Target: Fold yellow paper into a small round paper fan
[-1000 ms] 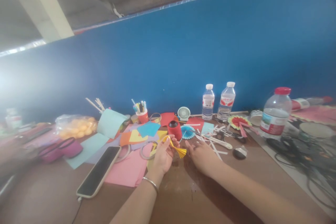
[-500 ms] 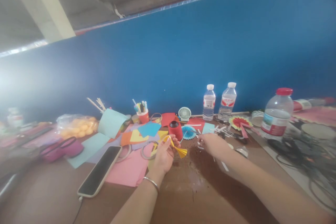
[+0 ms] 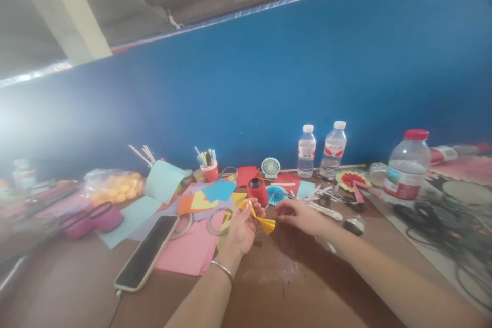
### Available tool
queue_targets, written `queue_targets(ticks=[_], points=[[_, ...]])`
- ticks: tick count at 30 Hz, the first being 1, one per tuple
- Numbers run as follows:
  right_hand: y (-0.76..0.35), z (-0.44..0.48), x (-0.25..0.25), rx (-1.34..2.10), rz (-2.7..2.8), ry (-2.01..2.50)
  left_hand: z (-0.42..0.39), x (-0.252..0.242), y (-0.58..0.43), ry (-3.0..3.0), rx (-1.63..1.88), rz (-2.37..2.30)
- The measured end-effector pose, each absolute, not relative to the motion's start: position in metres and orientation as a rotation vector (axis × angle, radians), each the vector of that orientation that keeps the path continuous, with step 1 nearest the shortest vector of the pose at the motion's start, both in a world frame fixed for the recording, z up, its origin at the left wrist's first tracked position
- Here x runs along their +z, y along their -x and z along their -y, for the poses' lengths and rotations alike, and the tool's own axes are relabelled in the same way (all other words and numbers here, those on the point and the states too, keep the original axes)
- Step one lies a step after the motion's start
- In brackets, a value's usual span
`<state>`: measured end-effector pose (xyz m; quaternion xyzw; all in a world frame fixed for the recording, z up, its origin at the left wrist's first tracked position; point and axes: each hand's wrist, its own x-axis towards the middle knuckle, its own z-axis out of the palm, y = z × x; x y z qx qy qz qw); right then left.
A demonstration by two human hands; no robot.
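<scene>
My left hand [image 3: 241, 229] pinches a yellow pleated paper fan [image 3: 263, 222] just above the brown table [image 3: 269, 287]; a bracelet sits on that wrist. My right hand [image 3: 299, 215] hovers just right of the fan, fingers loosely curled toward it; whether they pinch anything is unclear. Behind the hands stand a red cup [image 3: 257, 189] and a blue pleated paper rosette [image 3: 275, 194]. White paper strips [image 3: 325, 208] lie to the right of my right hand.
A phone [image 3: 147, 252] lies on pink paper [image 3: 190, 251] at the left. Coloured sheets, tape rings, a pen cup [image 3: 209, 169], a small fan [image 3: 270, 166], two small water bottles [image 3: 306, 150] and a large bottle [image 3: 405, 169] stand along the blue wall. Black cables [image 3: 442, 220] lie at the right.
My right hand reached out to the paper strips at the right, then came back toward the yellow fan. My left hand has kept the fan nearly still.
</scene>
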<state>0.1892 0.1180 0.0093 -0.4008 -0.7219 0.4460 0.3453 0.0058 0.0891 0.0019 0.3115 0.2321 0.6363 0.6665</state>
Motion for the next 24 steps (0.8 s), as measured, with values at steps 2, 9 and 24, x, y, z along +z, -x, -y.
queue_targets(ticks=[2,9,24], points=[[-0.175,-0.104,0.010,1.554,1.499,0.984,-0.088,0.003,-0.007,-0.726,1.424,-0.514],[-0.145,-0.077,0.005,1.690,1.213,1.081,-0.080,0.009,-0.014,-0.812,1.421,-0.514],[-0.152,-0.089,-0.006,1.287,1.355,1.071,-0.084,0.003,-0.009,-0.774,1.499,-0.452]])
